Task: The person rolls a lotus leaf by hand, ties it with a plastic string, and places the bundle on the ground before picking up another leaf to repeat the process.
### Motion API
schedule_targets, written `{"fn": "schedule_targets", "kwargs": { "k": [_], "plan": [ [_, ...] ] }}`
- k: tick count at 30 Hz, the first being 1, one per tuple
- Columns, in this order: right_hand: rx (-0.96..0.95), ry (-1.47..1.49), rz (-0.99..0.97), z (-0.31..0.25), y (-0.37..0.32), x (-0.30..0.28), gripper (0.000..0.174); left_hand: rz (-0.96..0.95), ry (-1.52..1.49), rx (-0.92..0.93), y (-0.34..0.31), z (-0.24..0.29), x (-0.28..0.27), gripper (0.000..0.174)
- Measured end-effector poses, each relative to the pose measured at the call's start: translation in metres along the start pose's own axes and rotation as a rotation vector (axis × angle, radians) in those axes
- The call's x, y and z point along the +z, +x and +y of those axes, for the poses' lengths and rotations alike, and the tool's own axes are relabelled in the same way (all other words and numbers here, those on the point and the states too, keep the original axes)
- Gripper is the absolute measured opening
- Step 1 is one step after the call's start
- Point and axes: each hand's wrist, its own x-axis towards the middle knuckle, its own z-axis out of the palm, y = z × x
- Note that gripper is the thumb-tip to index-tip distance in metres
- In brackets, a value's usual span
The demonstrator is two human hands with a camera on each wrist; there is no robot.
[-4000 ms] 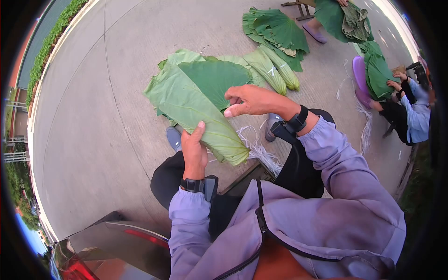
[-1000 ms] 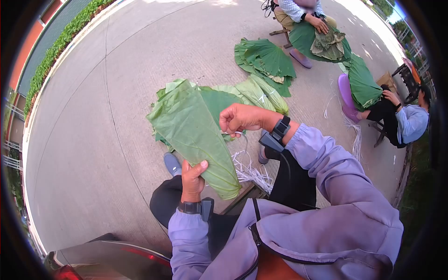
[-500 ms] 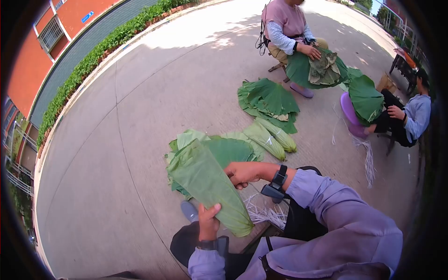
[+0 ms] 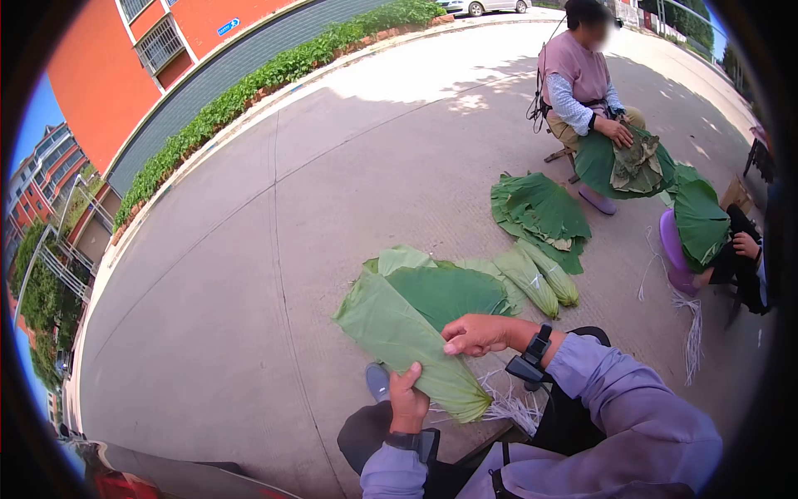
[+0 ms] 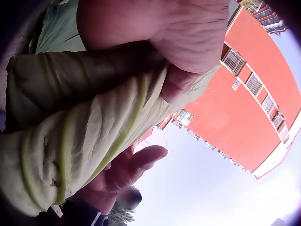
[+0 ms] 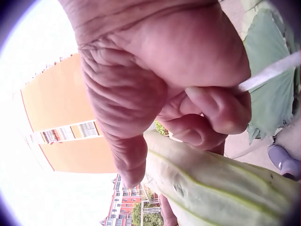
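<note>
A long, folded bundle of lotus leaves [image 4: 397, 334], pale green outside and tapering to a gathered end, lies slanted over my knees in the head view. My left hand [image 4: 407, 401] grips its near side, thumb on top. At the bundle's right edge is my right hand [image 4: 475, 334], with a white string [image 6: 275, 70] coming out of its curled fingers in the right wrist view. That view also shows the thumb tip against the pale, ribbed bundle [image 6: 211, 181]. The left wrist view shows the bundle's ribbed folds [image 5: 99, 127] under the left hand.
Beyond the bundle lie more lotus leaves [image 4: 449, 291] and two tied bundles [image 4: 540, 274]. Loose white strings [image 4: 515, 409] lie by my legs. A leaf pile [image 4: 540, 214] sits farther off, near a seated person [image 4: 582, 83] with leaves. Another seated person is at right, by a purple stool [image 4: 675, 249].
The head view has tilted up and turned left. My right hand, without visible string 4 seconds ago, held it a second ago and is now against the bundle's edge. My left hand keeps its grip.
</note>
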Motion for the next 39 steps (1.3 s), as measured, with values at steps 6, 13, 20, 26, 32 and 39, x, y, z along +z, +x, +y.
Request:
{"fn": "schedule_targets", "kwargs": {
  "k": [6, 13, 20, 26, 32, 39],
  "plan": [
    [0.063, 0.035, -0.012, 0.011, 0.013, 0.017, 0.056, 0.037, 0.022, -0.036, 0.008, -0.005, -0.017, 0.055],
    [0.07, 0.154, 0.109, 0.009, 0.013, 0.037, 0.054, 0.095, 0.024, -0.05, 0.008, -0.005, -0.01, 0.05],
    [-0.018, 0.249, 0.199, 0.028, 0.021, 0.032, 0.051, 0.115, 0.047, -0.017, 0.01, -0.009, -0.007, 0.054],
    [-0.1, 0.32, 0.244, 0.044, 0.029, 0.028, 0.05, 0.099, 0.055, -0.04, 0.009, -0.013, -0.009, 0.055],
    [-0.099, 0.322, 0.296, 0.028, 0.022, 0.036, 0.05, 0.099, 0.064, -0.074, 0.007, -0.016, -0.01, 0.057],
    [-0.122, 0.347, 0.324, 0.04, 0.029, 0.029, 0.051, 0.044, 0.133, -0.074, 0.004, -0.025, -0.015, 0.062]
  ]
}}
